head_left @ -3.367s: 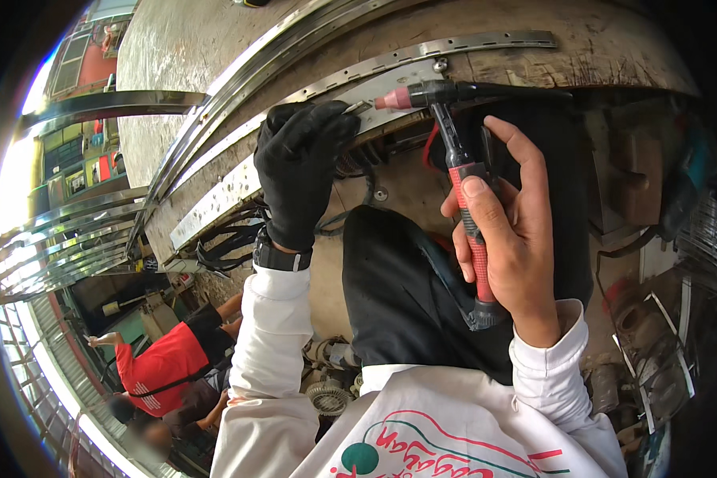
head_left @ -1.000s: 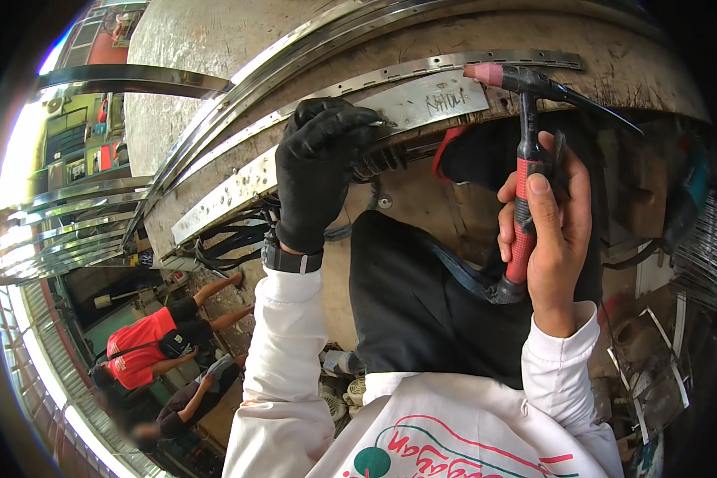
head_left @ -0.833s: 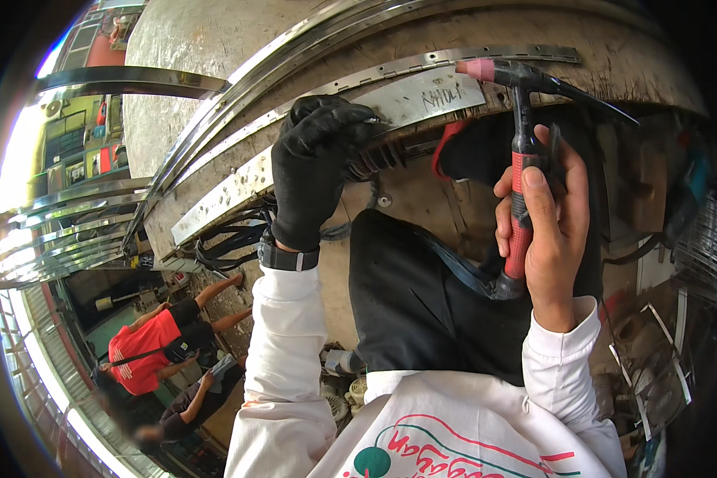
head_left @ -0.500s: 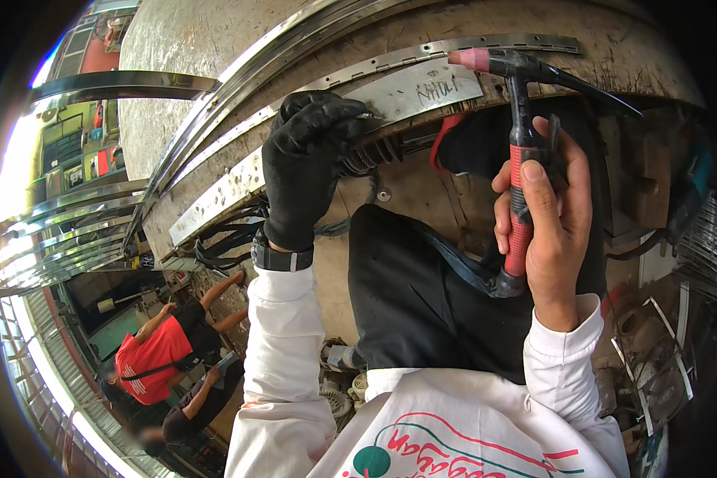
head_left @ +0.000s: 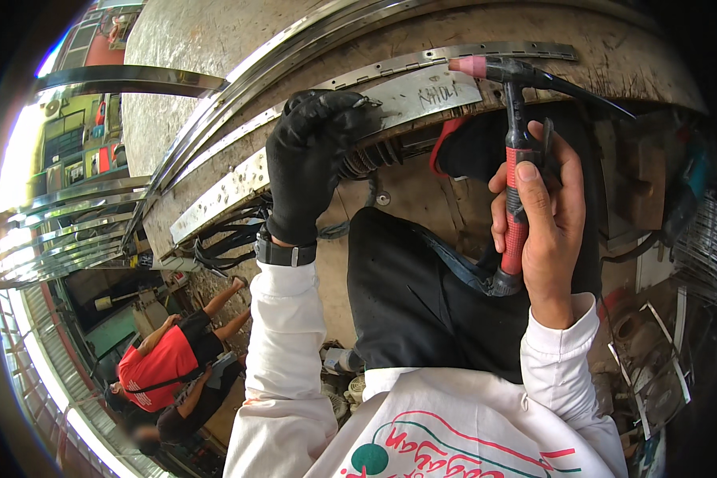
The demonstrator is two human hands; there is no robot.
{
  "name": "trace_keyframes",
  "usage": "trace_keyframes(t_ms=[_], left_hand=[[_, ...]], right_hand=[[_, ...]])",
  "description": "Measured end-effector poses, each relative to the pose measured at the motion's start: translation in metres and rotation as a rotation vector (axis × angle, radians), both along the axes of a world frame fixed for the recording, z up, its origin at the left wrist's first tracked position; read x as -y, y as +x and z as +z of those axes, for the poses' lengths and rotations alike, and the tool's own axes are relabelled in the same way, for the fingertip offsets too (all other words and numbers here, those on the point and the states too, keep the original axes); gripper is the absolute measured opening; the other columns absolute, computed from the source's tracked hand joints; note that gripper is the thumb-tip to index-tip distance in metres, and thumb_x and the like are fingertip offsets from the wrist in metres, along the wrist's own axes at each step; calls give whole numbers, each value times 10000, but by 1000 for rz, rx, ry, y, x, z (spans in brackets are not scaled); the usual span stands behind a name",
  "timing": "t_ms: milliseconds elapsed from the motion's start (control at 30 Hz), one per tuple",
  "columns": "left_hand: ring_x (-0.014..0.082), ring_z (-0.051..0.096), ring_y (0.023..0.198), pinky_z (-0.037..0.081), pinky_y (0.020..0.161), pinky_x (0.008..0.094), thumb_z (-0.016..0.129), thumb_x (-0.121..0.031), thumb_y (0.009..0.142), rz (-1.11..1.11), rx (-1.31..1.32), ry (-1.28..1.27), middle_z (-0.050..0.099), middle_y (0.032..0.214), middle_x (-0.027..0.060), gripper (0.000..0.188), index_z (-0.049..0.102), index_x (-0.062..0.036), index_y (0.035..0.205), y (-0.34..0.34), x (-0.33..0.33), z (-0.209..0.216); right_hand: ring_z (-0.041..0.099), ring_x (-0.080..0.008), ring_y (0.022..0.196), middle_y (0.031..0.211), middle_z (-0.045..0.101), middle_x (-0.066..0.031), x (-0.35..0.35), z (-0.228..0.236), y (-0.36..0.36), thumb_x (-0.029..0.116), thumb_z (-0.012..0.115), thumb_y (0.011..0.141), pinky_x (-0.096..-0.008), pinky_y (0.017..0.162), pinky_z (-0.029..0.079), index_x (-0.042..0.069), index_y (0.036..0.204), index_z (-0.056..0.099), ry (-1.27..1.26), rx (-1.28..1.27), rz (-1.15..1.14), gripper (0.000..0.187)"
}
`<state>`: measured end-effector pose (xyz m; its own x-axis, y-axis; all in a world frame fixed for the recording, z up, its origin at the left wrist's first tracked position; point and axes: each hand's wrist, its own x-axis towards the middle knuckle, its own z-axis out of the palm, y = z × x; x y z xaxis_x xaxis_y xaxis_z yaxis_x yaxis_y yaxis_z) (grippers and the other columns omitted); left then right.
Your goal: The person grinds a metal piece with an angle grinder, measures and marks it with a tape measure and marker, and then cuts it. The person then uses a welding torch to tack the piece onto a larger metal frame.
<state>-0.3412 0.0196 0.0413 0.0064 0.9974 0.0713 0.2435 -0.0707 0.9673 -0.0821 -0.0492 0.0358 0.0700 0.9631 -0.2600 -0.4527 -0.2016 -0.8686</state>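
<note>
My bare right hand [head_left: 554, 219] is closed around the red and black handle of a TIG welding torch [head_left: 515, 171]. The torch stands upright, its pink nozzle pointing left and its long black back cap slanting down to the right. In a black glove, my left hand [head_left: 307, 163] is curled with its fingertips pinched together over the near edge of a flat metal strip [head_left: 410, 99]. A small glint shows at those fingertips, but what they hold is too small to name. Dark handwriting marks the strip, and a long perforated hinge [head_left: 454, 54] lies just beyond it.
Long shiny metal strips [head_left: 287, 48] run along the wooden bench [head_left: 613, 76]. A dark cable [head_left: 454, 259] leads from the torch across my lap. Coiled black hoses [head_left: 223, 251] hang under the bench. At left are two people, one in a red shirt [head_left: 163, 362]. Scrap metal [head_left: 653, 358] lies right.
The torch and my right hand have shifted very slightly left. My left hand keeps its pinch at the strip. At left, the people have moved a little.
</note>
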Motion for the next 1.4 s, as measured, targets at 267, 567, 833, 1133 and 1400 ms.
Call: trace_keyframes(t_ms=[267,567,833,1133,1400], left_hand=[[248,704,917,555,834,377,839,-129,862,80,-451,214,768,951,76,152,838,-88,1009,15,0,-12],[236,702,899,540,833,371,839,-126,862,80,-355,172,759,925,69,151,853,-109,1012,16,2,-11],[238,713,917,548,845,371,858,-117,843,66,-357,182,762,946,72,177,853,-97,1019,15,1,-10],[231,715,930,549,851,355,864,-102,824,66,-331,189,763,959,71,192,852,-93,1014,13,0,-14],[225,704,899,556,830,355,852,-103,840,70,-345,167,752,949,78,181,850,-100,1021,14,0,-11]], right_hand=[[527,-40,584,941,676,-79,3,4,-3,197,659,1088,-191,470,412,129,1620,348,28,158,170,620],[510,-63,485,857,654,-96,-3,-1,-4,274,625,1106,-225,411,389,134,1597,369,-21,140,209,571],[514,-67,486,858,655,-99,-4,-1,-5,238,629,1107,-223,424,389,150,1592,379,-39,82,195,552],[524,-64,508,873,657,-98,-5,-2,-4,227,629,1109,-222,435,402,150,1590,390,-35,71,217,543],[538,-82,508,885,669,-114,-4,1,-2,267,620,1108,-234,418,416,140,1614,328,-23,83,143,598]])
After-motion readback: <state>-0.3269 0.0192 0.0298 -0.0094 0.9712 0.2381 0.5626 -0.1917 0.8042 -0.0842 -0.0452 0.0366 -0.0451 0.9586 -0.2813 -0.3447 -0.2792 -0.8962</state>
